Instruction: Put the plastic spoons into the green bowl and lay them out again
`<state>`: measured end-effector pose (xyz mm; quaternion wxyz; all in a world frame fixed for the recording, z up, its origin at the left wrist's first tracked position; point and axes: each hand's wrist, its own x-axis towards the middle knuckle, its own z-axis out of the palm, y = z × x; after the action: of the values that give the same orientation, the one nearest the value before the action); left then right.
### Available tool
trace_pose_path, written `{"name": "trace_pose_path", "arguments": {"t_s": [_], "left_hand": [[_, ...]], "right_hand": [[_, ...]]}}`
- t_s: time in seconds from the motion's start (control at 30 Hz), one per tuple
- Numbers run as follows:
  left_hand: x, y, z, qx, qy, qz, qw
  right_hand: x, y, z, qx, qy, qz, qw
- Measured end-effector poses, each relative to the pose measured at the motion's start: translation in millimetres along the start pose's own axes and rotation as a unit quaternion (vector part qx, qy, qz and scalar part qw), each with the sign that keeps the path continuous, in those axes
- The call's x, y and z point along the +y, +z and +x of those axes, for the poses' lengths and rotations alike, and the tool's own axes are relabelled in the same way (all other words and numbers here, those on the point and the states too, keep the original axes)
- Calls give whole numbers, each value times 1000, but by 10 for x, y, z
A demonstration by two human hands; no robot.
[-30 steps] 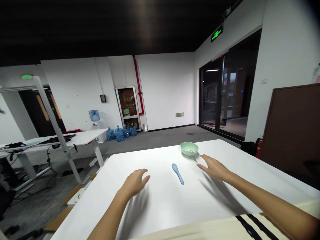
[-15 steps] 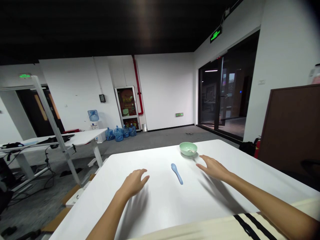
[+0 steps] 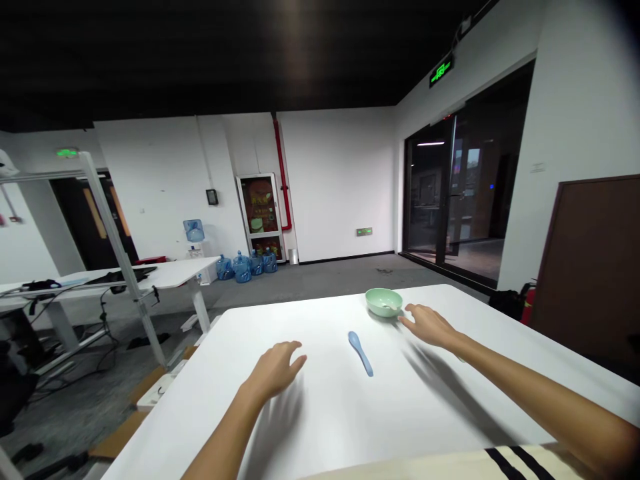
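A green bowl (image 3: 376, 308) stands near the far edge of the white table (image 3: 320, 427), with something pale, perhaps a spoon, inside it. My right hand (image 3: 429, 325) hovers close to the bowl's right side, thumb and fingers apart, holding nothing. Whether a fingertip touches the rim I cannot tell. A blue spoon (image 3: 361, 353) lies on the tabletop between my hands, its handle pointing toward me. To the left of the spoon, my left hand (image 3: 277, 369) is held over the table, fingers curved and apart, with nothing in it.
Another white table (image 3: 185, 269) with cables and dark items stands at the left, behind a metal post (image 3: 117, 247). Several blue water bottles (image 3: 243, 267) sit on the floor by the wall. A brown board (image 3: 590, 260) rises at the right.
My right hand has come nearer to the bowl. The camera view has shifted slightly left; the spoon and bowl stay in place on the table.
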<state>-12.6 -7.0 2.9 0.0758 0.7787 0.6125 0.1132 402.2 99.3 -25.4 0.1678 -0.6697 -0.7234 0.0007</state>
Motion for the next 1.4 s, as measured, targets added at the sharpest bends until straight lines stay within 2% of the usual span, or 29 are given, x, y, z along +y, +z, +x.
{"name": "trace_pose_path", "arguments": {"t_s": [0.17,0.43,0.7,0.87,1.0,1.13,1.27,1.4], "left_hand": [[-6,2,4,0,0,-8,1000],[-58,26,40,0,1,-18,1000],[-88,31,60,9,0,-20,1000],[-84,23,73,6,-4,-23,1000],[-101,44,81,6,-3,-24,1000],[-95,45,79,6,0,-25,1000],[-70,33,71,0,-2,-18,1000],[-59,37,53,3,3,-13,1000]], "right_hand": [[-33,56,395,-5,37,-19,999],[-4,369,873,-36,91,-32,995],[50,657,1101,-54,120,-31,991],[84,746,1154,-51,113,-22,992],[79,702,1164,-45,112,-20,992],[126,537,1090,-26,119,1,993],[262,317,910,-17,127,4,992],[448,147,659,-33,135,-9,990]]}}
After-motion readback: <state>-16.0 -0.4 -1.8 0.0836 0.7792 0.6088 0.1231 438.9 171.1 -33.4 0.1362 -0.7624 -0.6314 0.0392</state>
